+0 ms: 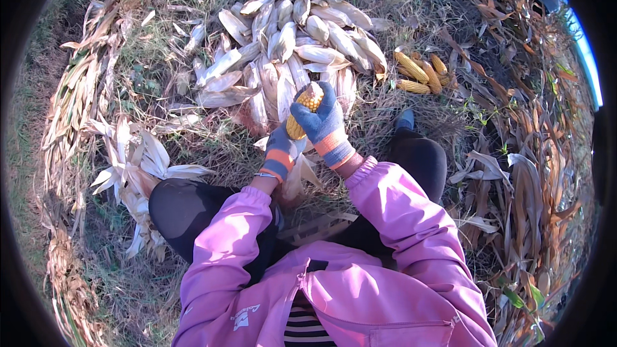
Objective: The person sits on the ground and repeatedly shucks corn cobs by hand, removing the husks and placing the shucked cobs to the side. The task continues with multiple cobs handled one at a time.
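An ear of yellow corn (296,128) stands tilted between my two gloved hands, its kernels bare at the upper part. My right hand (323,119), in a blue and orange work glove, wraps around the upper part of the ear. Lower down, my left hand (281,146) in a matching glove closes on its base, where pale husk (301,177) hangs below. Just beyond my hands lies a heap of corn ears in dry husks (286,42). My palms and some fingertips are hidden.
Several husked yellow ears (421,74) lie in a small pile at the right. Stripped husks (138,170) are heaped beside my left knee (180,209). Dry stalks and leaves (533,193) stand along the right, and more dry leaves (77,115) line the left. Dry grass covers the ground.
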Tool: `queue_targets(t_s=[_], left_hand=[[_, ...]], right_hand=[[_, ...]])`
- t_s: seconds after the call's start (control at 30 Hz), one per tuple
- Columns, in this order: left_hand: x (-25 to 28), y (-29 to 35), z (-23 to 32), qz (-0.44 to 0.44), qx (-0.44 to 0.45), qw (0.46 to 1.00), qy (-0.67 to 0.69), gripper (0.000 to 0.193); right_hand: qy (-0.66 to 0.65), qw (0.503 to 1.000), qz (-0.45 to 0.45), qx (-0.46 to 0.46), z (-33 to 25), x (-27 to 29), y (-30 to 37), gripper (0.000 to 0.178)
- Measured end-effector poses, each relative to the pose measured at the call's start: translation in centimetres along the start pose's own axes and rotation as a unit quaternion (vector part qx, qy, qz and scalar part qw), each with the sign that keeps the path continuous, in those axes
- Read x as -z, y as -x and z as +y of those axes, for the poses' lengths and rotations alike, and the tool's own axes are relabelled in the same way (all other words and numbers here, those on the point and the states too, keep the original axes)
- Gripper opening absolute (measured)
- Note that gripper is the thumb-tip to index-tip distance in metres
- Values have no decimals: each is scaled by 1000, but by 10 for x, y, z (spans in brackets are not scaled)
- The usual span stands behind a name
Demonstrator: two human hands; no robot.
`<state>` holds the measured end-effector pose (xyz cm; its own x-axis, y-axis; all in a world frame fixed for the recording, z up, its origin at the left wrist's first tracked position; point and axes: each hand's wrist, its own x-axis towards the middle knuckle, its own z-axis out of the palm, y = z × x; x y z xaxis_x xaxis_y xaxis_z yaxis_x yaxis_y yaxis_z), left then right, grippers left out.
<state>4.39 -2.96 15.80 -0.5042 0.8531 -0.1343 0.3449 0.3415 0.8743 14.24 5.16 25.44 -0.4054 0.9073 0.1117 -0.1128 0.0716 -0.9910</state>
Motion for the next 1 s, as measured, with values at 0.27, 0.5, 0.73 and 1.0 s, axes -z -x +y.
queue_targets(t_s=[0.27, 0.5, 0.73, 1.0], left_hand=[[0, 0, 7, -19, 25, 987, 156, 39], [-5, -21, -52, 14, 16, 987, 158, 30], [-17, -27, -59, 1, 71, 931, 359, 28], [-10, -21, -40, -14, 42, 938, 343, 28]], right_hand=[[120, 987, 32, 104, -31, 0, 12, 43], [137, 979, 2, 153, -34, -10, 19, 42], [160, 963, -29, 216, -41, -9, 26, 43], [152, 959, -59, 232, -39, -10, 19, 43]])
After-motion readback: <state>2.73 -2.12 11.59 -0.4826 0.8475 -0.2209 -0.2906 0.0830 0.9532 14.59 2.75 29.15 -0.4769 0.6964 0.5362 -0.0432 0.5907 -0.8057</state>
